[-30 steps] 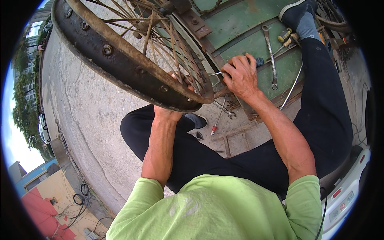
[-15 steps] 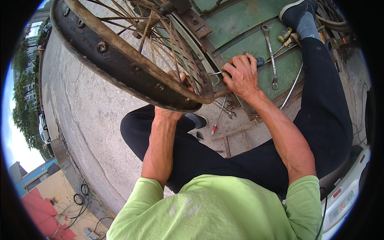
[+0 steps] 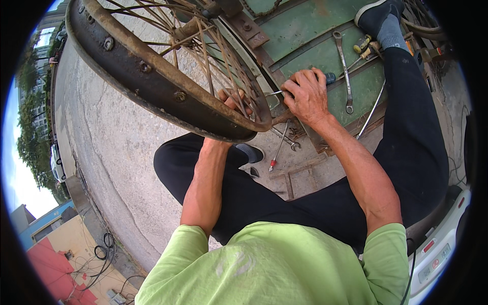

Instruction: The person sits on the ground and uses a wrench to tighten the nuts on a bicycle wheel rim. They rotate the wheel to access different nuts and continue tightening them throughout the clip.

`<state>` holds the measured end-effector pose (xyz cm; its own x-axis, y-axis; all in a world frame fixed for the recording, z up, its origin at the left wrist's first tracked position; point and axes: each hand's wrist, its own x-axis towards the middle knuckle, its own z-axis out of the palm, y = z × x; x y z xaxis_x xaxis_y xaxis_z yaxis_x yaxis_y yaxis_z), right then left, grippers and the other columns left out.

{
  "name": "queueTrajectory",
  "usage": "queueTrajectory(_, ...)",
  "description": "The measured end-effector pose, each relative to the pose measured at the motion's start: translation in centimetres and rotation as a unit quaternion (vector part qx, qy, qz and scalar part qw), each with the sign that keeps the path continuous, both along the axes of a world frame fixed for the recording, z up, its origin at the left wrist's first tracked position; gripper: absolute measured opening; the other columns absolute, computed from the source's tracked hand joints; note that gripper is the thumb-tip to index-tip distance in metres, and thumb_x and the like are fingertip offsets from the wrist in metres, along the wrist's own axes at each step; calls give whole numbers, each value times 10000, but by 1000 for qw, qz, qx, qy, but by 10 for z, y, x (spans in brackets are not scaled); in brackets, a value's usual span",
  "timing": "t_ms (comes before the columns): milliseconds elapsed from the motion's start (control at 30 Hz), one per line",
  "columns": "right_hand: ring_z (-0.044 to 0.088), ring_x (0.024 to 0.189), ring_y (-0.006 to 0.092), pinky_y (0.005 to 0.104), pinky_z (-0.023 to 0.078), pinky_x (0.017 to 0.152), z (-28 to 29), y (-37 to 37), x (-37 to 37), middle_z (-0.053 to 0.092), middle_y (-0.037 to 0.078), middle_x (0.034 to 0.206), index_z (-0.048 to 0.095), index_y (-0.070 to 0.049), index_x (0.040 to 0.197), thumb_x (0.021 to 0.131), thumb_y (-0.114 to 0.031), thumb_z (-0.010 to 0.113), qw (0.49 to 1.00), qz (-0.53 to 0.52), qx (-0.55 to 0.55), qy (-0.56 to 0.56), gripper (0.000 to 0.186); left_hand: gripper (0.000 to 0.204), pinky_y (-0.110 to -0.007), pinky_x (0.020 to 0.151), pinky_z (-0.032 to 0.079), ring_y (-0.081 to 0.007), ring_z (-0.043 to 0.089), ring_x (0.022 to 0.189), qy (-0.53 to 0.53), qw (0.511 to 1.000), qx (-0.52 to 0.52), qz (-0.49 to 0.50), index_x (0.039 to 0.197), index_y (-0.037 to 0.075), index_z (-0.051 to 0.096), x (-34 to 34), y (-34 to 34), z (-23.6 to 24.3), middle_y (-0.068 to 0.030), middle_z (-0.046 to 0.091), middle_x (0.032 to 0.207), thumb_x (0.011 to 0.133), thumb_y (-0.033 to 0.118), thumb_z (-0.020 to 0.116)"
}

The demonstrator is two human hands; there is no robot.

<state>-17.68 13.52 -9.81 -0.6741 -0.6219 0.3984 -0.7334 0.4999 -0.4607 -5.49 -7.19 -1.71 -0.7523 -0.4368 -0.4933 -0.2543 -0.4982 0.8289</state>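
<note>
A rusty spoked wheel [image 3: 162,86] with a dark, bare rim stands tilted at the upper left. Several spoke ends with nuts dot the outside of its rim. Reaching behind the lower rim, my left hand [image 3: 236,100] has its curled fingers among the spokes; the rim hides its palm. My right hand [image 3: 307,96], closed, grips a screwdriver [image 3: 330,78] whose blue-green handle end sticks out past the fingers. Its thin metal shaft points left at the wheel's near edge. Whether the tip touches the rim is too small to tell.
Across a green metal panel [image 3: 300,30] lie a combination wrench [image 3: 344,71] and a yellow-handled screwdriver [image 3: 362,44]. More wrenches [image 3: 292,144] and a red-ended tool [image 3: 274,158] are below, near a rusty frame [image 3: 300,170]. My shod foot [image 3: 378,15] rests at the panel's far right.
The wheel has turned a little, so the nuts on its rim sit in different places. My left fingers show more between the spokes. The right hand has stayed put.
</note>
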Motion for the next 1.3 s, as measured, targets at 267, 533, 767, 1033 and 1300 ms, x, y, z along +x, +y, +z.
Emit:
queueTrajectory(267,608,1109,284,574,370,1132,-1,0,0,647,53,1030,742,-129,958,809,-137,775,1000,2,-6,-3,153,252,-328,542,564,-197,718,673,33,996,-62,-51,1043,45,631,4,-18,-29,-62,655,777,1010,251,772)
queueTrajectory(533,608,1107,277,562,366,1138,3,2,-2,639,47,1009,745,-131,944,794,-137,772,1000,11,-11,-7,152,233,-293,553,582,-179,732,686,38,994,-106,-9,1053,56,632,14,-20,-3,-76,710,847,1048,269,728)
queueTrajectory(767,607,1110,273,557,360,1146,2,3,-2,639,40,1008,749,-133,937,787,-130,776,1000,15,-12,-3,152,277,-293,614,598,-188,679,654,102,987,-120,-9,1098,26,601,20,-9,16,-102,697,882,1060,280,704)
queueTrajectory(1033,607,1113,268,576,361,1154,4,3,-2,644,46,997,744,-142,941,800,-136,790,1000,16,1,-6,149,534,-363,702,618,-235,710,879,226,966,-94,84,1248,-47,604,42,8,34,-151,688,1023,999,394,776)
queueTrajectory(1300,605,1116,267,574,359,1156,6,2,-2,644,48,999,748,-142,950,805,-138,794,1000,22,8,-9,153,574,-301,480,528,-224,674,581,280,950,-137,-26,1260,-61,632,55,28,62,-212,745,983,956,381,837)
